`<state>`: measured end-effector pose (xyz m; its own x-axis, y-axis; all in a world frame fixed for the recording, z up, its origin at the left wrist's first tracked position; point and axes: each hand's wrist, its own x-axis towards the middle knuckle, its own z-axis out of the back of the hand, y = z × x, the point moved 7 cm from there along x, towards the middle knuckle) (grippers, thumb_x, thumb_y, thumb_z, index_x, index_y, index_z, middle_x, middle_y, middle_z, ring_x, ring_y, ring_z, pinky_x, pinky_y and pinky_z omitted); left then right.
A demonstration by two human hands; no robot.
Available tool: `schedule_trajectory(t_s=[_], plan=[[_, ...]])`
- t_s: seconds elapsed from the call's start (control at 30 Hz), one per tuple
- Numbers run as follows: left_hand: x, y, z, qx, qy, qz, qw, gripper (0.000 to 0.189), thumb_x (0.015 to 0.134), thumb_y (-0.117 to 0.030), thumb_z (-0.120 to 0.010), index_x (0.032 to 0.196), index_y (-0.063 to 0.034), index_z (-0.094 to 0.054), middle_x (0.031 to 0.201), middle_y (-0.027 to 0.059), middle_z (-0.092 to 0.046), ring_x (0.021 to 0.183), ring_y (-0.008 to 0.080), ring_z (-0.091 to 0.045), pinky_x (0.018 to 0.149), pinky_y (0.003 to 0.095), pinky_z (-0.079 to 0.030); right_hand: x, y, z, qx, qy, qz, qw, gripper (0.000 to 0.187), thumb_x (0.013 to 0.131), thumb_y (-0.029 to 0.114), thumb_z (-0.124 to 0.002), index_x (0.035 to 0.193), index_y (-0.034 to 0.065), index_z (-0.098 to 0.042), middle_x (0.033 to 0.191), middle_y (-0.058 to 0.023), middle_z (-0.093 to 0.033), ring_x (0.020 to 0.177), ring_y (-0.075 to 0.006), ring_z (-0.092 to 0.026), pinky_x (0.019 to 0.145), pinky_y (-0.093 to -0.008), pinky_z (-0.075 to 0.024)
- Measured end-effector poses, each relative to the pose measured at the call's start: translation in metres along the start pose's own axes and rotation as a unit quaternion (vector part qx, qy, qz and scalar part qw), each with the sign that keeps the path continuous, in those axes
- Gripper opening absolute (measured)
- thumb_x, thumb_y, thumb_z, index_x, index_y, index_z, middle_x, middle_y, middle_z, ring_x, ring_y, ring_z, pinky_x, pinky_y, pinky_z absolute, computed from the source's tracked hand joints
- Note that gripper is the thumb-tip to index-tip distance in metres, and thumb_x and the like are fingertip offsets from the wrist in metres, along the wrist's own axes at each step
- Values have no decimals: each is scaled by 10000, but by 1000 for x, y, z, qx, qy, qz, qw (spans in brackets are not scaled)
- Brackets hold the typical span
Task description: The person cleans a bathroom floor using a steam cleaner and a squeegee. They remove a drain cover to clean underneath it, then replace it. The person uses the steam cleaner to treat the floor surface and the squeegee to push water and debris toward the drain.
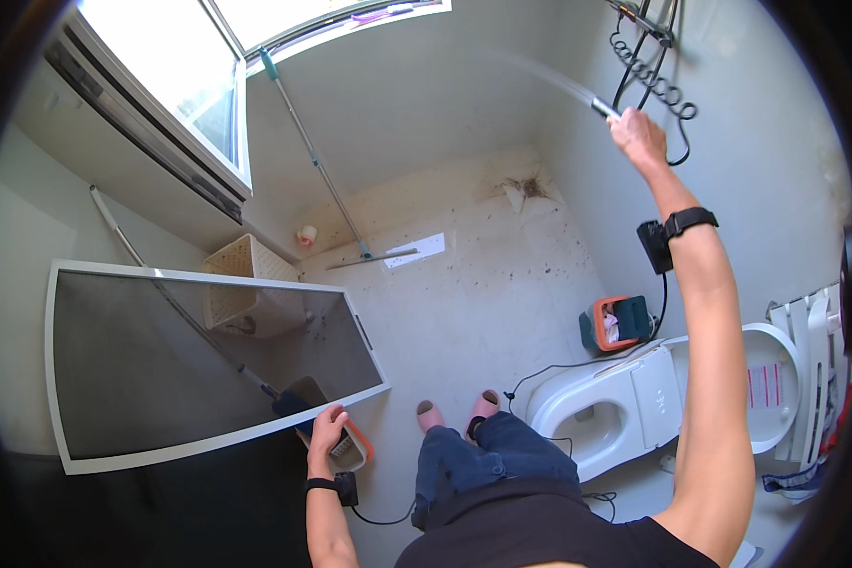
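Note:
My left hand (326, 433) grips the lower edge of a white-framed window screen (128, 369), near its right corner. The screen is tilted, and its dark mesh spans the left of the view. My right hand (639, 135) is raised near the right wall, closed around a hand-held sprayer (603, 108) with a dark and silver nozzle. A pale, blurred streak like a water jet (554, 78) leaves the nozzle towards the far wall. Beside that hand, a black coiled hose (646, 78) hangs; its join to the sprayer is hidden.
A floor squeegee (334, 199) leans below the open window (213, 106). Behind the screen stand a perforated basket (252, 259) and a mop (121, 231); an orange-rimmed bucket (355, 454) is below. At right are a toilet (642, 390) with its lid raised and a small bin (596, 334). Dirt specks the floor.

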<state>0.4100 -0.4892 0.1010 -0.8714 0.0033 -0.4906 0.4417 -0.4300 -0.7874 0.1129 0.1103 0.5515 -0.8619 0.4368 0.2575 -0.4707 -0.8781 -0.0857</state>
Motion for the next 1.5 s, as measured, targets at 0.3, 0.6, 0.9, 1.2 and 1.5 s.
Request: schedule_trajectory(t_s=[0.3, 0.6, 0.9, 1.2, 1.5], plan=[[-12, 16, -12, 1, -27, -8, 1000, 336, 811, -143, -592, 1098, 29, -558, 1013, 158, -625, 940, 232, -603, 823, 316, -463, 14, -11, 5, -21, -29, 12, 999, 292, 782, 229, -472, 921, 51, -657, 911, -157, -649, 855, -308, -634, 748, -389, -498], [-29, 8, -24, 0, -24, 8, 1000, 324, 812, -126, -589, 1089, 39, -556, 1011, 151, -625, 946, 219, -598, 822, 309, -459, 12, -53, 17, -10, -20, -19, 1000, 340, 819, 329, -512, 938, 41, -648, 963, -160, -638, 887, -324, -619, 752, -404, -490], [-33, 8, -36, -10, -20, 7, 1000, 340, 810, -141, -587, 1109, 17, -555, 1033, 153, -618, 960, 224, -595, 827, 314, -464, -21, -39, -49, -63, 38, 51, 996, 282, 783, 240, -509, 915, 38, -655, 921, -179, -640, 858, -312, -629, 745, -394, -499], [-12, 11, -11, 21, -1, 12, 1000, 354, 807, -138, -584, 1110, 40, -549, 1034, 168, -616, 956, 227, -595, 829, 317, -462, -24, 8, -47, -35, 0, 95, 995, 292, 789, 267, -519, 874, 24, -657, 853, -171, -649, 803, -319, -639, 696, -400, -511], [49, 4, 11, 13, 12, -1, 1000, 339, 822, -138, -585, 1105, 45, -547, 1042, 157, -609, 965, 222, -584, 831, 312, -457, -11, -25, -49, -56, 18, -45, 997, 277, 769, 210, -488, 871, 13, -655, 893, -177, -645, 847, -333, -628, 735, -407, -493]])
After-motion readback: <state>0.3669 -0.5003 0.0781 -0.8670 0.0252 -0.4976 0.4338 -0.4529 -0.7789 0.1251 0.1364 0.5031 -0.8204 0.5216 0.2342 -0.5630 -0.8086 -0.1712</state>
